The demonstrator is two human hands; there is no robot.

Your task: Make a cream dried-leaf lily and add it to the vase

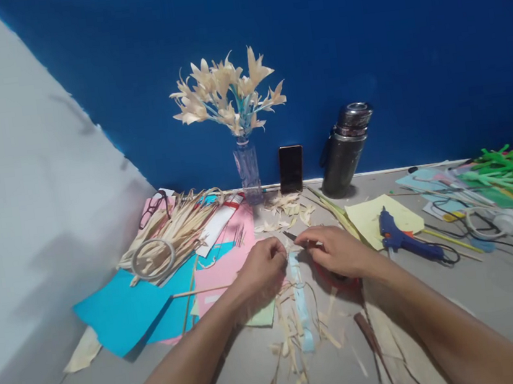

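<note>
My left hand (pixel 266 267) is closed in a pinch over the middle of the table. What its fingertips hold is too small to make out. A thin stick (pixel 198 292) runs up to my left wrist from the left; whether the hand grips it is hidden. Facing it, my right hand (pixel 336 249) is closed around scissors, with a dark blade (pixel 289 236) pointing left toward the other fingertips and red handles (pixel 342 281) partly showing under the palm. Between the hands lie a light blue strip (pixel 303 311) and curled husk scraps (pixel 288 325).
Behind stand a clear bottle (pixel 247 168) with pale husk flowers (pixel 225 90), a phone (pixel 292 169) and a flask (pixel 347 149). Left are dried husks (pixel 181 226), a tape ring (pixel 153 259) and blue paper (pixel 121 308). Right are a glue gun (pixel 407 239), yellow paper (pixel 366 213) and green pipe cleaners (pixel 506 170).
</note>
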